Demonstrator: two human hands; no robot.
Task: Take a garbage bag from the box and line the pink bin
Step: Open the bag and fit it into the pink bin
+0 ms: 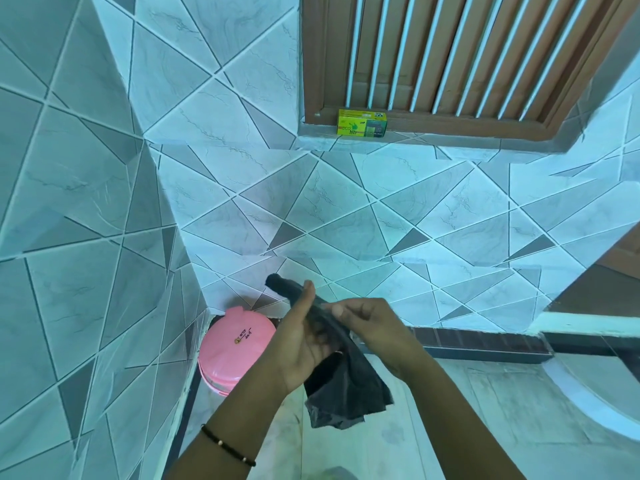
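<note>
Partly hidden behind the left hand (304,344): the pink bin (230,344), lid on, low in the corner of the tiled wall (104,168), scribble on the lid too small to read. Also hard to make out: print on the green box (362,123), standing well apart on the window ledge (450,138) below the wooden louvres (450,53). Between both hands, a dark garbage bag (346,386), still partly folded, one rolled end poking up past the left thumb, the loose end hanging below. Left fingers curled around it; right hand (375,327) pinching its edge with fingertips closed. On the left wrist, a thin beaded bracelet (227,445).
</note>
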